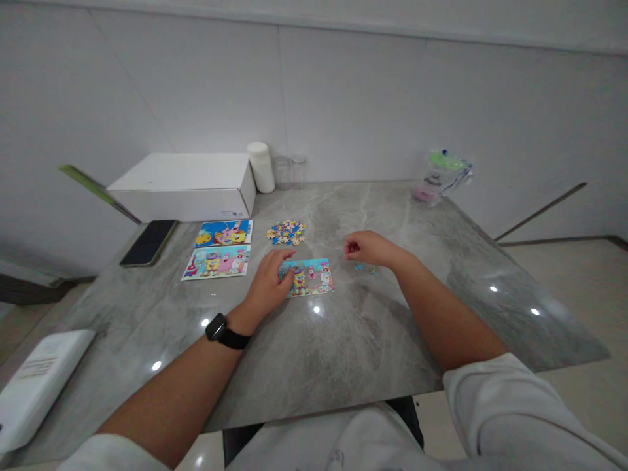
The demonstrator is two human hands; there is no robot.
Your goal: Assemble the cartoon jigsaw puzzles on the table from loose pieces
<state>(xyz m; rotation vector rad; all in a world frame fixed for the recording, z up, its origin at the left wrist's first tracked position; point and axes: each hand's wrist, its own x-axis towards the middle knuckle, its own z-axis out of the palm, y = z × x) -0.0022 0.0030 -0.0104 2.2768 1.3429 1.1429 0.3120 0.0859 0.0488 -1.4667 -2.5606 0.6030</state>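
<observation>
A partly assembled cartoon jigsaw puzzle [314, 275] lies flat on the grey marbled table [333, 353], with a bare grey patch in its middle. My left hand [269, 281] rests over its left end, fingers stretched and apart, hiding part of the picture. To the right of the puzzle, my right hand [369, 248] is closed in a pinch just above the table; whatever is between its fingertips is too small to make out. A few loose blue puzzle pieces [360, 267] lie beneath that wrist. Behind the puzzle is a heap of jigsaw pieces [287, 231].
Two cartoon picture cards [218, 261] lie to the left, beside a dark phone [150, 243]. Along the wall stand a white box [186, 176], a white bottle [261, 168] and two clear glasses [297, 173]. A plastic bag [441, 176] sits back right; a white case [42, 379] lies front left.
</observation>
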